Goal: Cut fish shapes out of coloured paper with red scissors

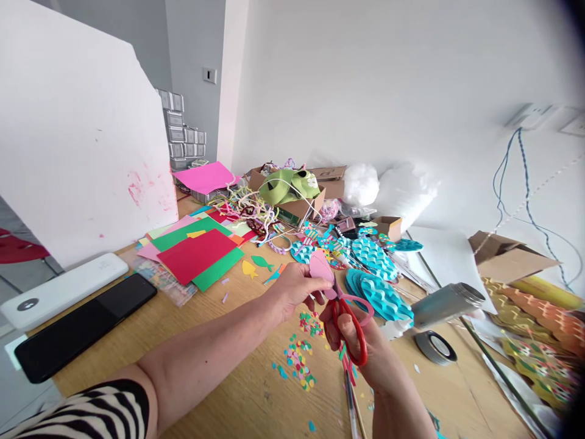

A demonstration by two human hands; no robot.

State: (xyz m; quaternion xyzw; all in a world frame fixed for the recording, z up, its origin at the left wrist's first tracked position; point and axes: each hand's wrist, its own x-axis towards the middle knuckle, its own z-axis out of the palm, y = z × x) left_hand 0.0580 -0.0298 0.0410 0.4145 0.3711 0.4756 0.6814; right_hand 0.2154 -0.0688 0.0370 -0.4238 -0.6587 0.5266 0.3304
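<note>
My left hand [297, 286] pinches a piece of pink paper [321, 268] above the middle of the table. In my right hand [359, 338] is a pair of scissors [361, 349] with red handles, fingers wrapped through the loops. The blades meet the paper's edge, and a curled pink strip [365, 310] hangs off beside them. Below the hands lie small round confetti dots [299, 363] in several colours. A yellow paper fish [249, 269] and a green paper fish [262, 263] rest left of my left hand.
Coloured paper sheets [196, 256], a black phone [86, 323] and a white power bank [64, 289] lie left. Blue wavy cutouts [377, 296], a metal bottle [448, 305] and a tape roll [436, 347] are on the right. Craft boxes [301, 207] and pipe cleaners [247, 204] fill the back.
</note>
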